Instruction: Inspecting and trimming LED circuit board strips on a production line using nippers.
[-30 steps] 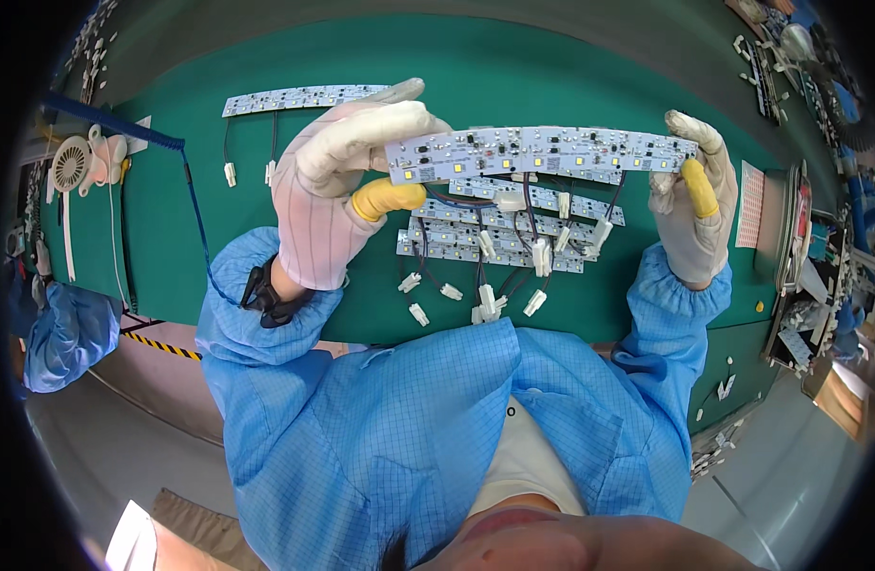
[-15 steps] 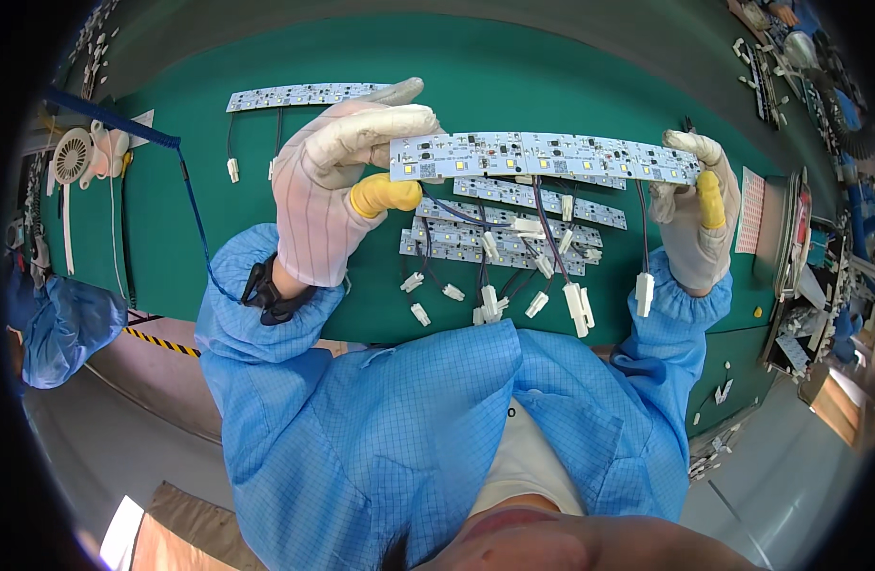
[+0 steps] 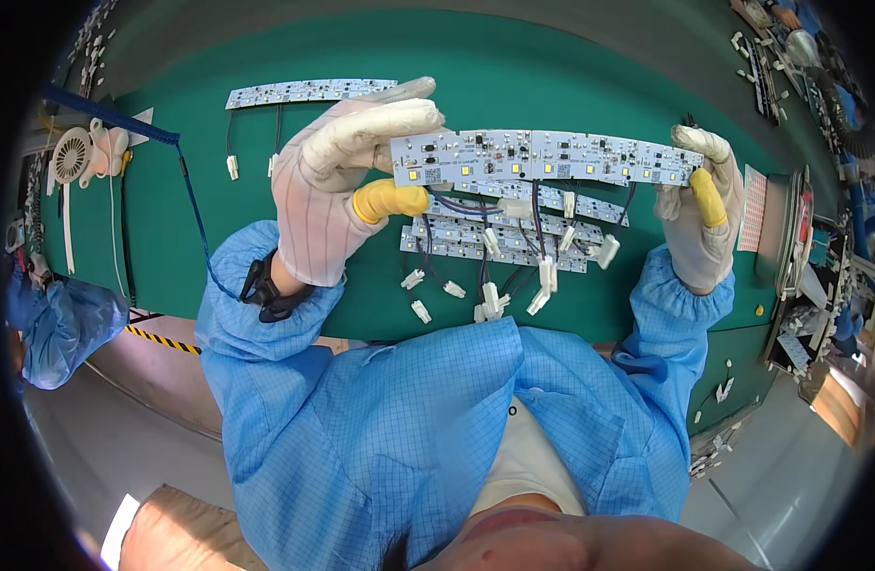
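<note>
A long, slightly curved white LED circuit board [image 3: 551,156] is raised above the work table, its component side facing me. My left hand [image 3: 347,171], in a striped white glove with a yellow thumb cover, grips the board's left end between thumb and fingers. The right end is pinched by my right hand [image 3: 702,195], gloved the same way. Dark wires with white plugs [image 3: 544,276] hang from the board. Behind and below it, several similar LED boards [image 3: 494,249] lie overlapping on the green mat, partly hidden, with their plugs toward me.
Another LED board [image 3: 299,92] lies at the back left, its plugs hanging toward me. A small white fan [image 3: 73,155] stands at the left. A blue coiled cord [image 3: 123,119] runs to the strap on my left wrist. A metal-edged tray [image 3: 789,233] is at the right.
The held board has tilted slightly and shifted a little to the right. Its hanging wires have swung, and the plug near my right hand has moved left. Both hands keep their grip.
</note>
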`<state>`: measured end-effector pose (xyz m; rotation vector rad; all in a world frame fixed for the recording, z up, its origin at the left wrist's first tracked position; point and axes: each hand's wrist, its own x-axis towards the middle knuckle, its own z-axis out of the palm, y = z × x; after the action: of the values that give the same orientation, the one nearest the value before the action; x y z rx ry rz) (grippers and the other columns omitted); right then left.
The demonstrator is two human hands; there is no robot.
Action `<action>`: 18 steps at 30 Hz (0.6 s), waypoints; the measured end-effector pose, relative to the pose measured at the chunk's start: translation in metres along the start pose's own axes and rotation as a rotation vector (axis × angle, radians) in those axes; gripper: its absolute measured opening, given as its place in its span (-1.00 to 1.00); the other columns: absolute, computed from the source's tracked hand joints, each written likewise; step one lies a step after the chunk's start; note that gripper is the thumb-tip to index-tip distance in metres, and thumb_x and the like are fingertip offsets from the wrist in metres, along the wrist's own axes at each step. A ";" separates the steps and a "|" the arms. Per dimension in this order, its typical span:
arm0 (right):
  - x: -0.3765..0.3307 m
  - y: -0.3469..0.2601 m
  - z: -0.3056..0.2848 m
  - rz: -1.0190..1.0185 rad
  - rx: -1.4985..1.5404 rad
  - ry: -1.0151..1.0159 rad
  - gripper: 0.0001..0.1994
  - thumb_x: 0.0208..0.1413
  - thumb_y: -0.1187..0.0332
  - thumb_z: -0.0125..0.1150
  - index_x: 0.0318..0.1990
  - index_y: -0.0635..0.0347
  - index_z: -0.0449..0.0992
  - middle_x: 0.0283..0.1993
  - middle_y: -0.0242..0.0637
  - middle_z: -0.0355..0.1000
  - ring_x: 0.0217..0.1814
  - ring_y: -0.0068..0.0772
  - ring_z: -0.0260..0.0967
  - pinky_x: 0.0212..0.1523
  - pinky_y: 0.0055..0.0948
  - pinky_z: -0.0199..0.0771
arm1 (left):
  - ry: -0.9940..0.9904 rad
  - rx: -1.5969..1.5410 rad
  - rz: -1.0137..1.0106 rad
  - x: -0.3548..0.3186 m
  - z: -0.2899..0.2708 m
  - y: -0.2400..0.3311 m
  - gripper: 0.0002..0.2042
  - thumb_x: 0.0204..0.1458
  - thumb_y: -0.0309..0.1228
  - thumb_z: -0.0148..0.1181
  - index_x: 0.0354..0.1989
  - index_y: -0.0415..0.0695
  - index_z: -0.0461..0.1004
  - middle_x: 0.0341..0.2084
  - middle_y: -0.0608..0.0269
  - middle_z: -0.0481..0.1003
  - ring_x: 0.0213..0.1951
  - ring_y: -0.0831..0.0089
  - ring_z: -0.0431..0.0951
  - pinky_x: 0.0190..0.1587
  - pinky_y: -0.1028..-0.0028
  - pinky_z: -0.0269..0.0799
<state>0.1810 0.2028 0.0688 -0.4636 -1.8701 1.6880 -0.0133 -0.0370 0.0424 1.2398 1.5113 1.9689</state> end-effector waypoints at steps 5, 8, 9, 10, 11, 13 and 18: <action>-0.003 -0.010 -0.004 0.078 -0.069 0.036 -0.23 -0.15 -0.24 0.23 -0.03 0.35 0.31 -0.37 -0.31 0.38 -0.50 -0.67 0.30 -0.61 -0.77 0.19 | -0.026 -0.053 -0.038 0.007 -0.003 0.000 -0.50 -0.15 -0.19 0.30 -0.09 -0.32 0.44 -0.17 -0.01 0.46 -0.12 0.32 0.51 -0.15 0.52 0.46; -0.002 -0.004 0.003 0.000 -0.009 0.047 -0.24 -0.14 -0.23 0.22 -0.04 0.35 0.32 -0.41 -0.28 0.39 -0.55 -0.68 0.26 -0.62 -0.77 0.17 | -0.077 0.118 0.100 0.004 -0.008 -0.003 -0.46 -0.11 -0.12 0.26 -0.09 -0.35 0.42 -0.23 0.02 0.48 -0.12 0.28 0.51 -0.06 0.45 0.42; -0.002 -0.004 0.003 -0.004 -0.010 0.055 -0.24 -0.14 -0.23 0.22 -0.04 0.35 0.32 -0.41 -0.28 0.39 -0.55 -0.68 0.26 -0.62 -0.77 0.17 | -0.045 0.125 0.076 0.002 -0.006 -0.002 -0.46 -0.11 -0.11 0.26 -0.09 -0.35 0.42 -0.26 0.04 0.48 -0.14 0.28 0.52 -0.02 0.41 0.40; -0.001 -0.003 0.003 -0.059 0.013 -0.011 -0.29 -0.07 -0.19 0.18 -0.05 0.35 0.33 -0.43 -0.27 0.39 -0.57 -0.69 0.24 -0.62 -0.77 0.16 | -0.013 0.132 0.052 0.001 -0.005 -0.002 -0.46 -0.11 -0.10 0.25 -0.10 -0.35 0.42 -0.28 0.06 0.49 -0.16 0.28 0.52 0.01 0.37 0.37; -0.001 -0.003 0.002 -0.115 0.036 -0.076 -0.35 -0.01 -0.15 0.15 -0.05 0.35 0.34 -0.45 -0.27 0.40 -0.59 -0.69 0.22 -0.63 -0.77 0.15 | -0.020 0.131 0.055 0.003 -0.005 -0.002 -0.46 -0.11 -0.10 0.25 -0.10 -0.35 0.42 -0.28 0.06 0.49 -0.16 0.28 0.52 0.01 0.37 0.37; -0.002 -0.009 0.000 -0.009 0.017 -0.073 -0.38 0.03 -0.12 0.12 -0.05 0.35 0.34 -0.47 -0.26 0.40 -0.60 -0.69 0.23 -0.63 -0.77 0.16 | -0.040 0.160 0.076 0.005 -0.006 -0.002 -0.47 -0.10 -0.11 0.25 -0.10 -0.34 0.42 -0.30 0.08 0.49 -0.23 0.35 0.54 -0.02 0.37 0.39; -0.004 -0.006 -0.008 0.102 0.015 -0.114 -0.46 0.12 -0.02 0.04 -0.05 0.38 0.34 -0.49 -0.24 0.41 -0.61 -0.69 0.24 -0.62 -0.77 0.18 | -0.086 0.172 0.062 0.004 -0.013 -0.008 -0.50 -0.03 -0.09 0.18 -0.11 -0.32 0.41 -0.32 0.00 0.50 -0.22 0.34 0.54 0.10 0.22 0.29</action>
<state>0.1897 0.2054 0.0743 -0.4728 -1.9424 1.8285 -0.0280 -0.0387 0.0366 1.4378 1.6454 1.8296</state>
